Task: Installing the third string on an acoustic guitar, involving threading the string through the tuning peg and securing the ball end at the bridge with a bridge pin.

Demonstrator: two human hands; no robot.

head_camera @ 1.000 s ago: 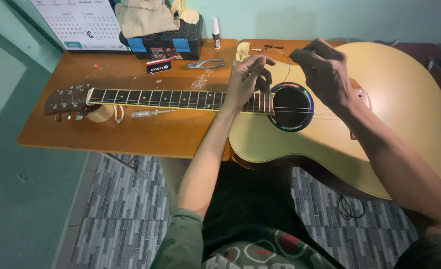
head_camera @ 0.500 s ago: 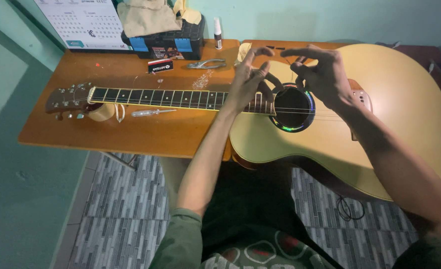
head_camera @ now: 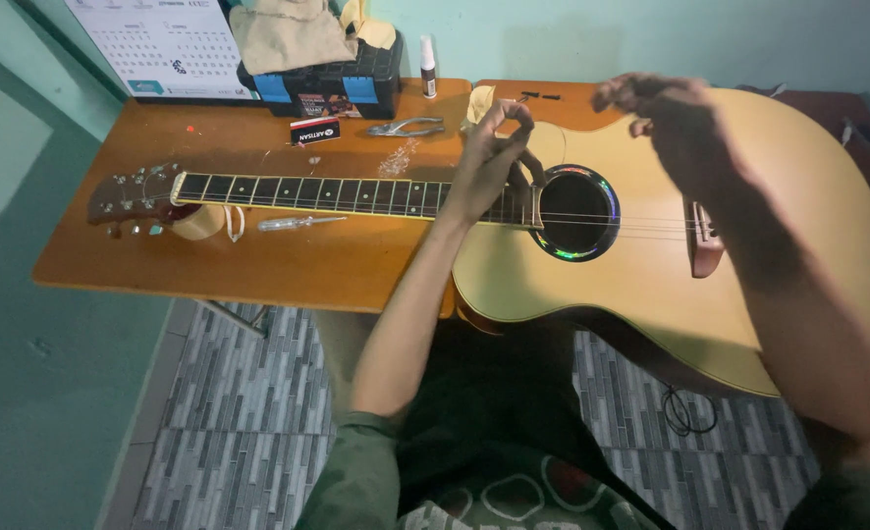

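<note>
A guitar [head_camera: 651,265] lies flat across the tabletop [head_camera: 288,265], headstock far left, a screwdriver [head_camera: 298,223] beside the neck. The left hand [head_camera: 489,162] rests at the neck's end, fingers pinched narrow. The right hand [head_camera: 676,123], blurred, hovers over the body, fingers loosely spread, holding nothing.

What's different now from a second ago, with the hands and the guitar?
The right hand lifted off the soundhole area and drew back toward the bridge, now raised and blurred above the pale wooden acoustic guitar. The left hand stayed at the end of the black fretboard, fingertips pinched. Guitar, silver pliers and brown wooden table are unmoved.
</note>
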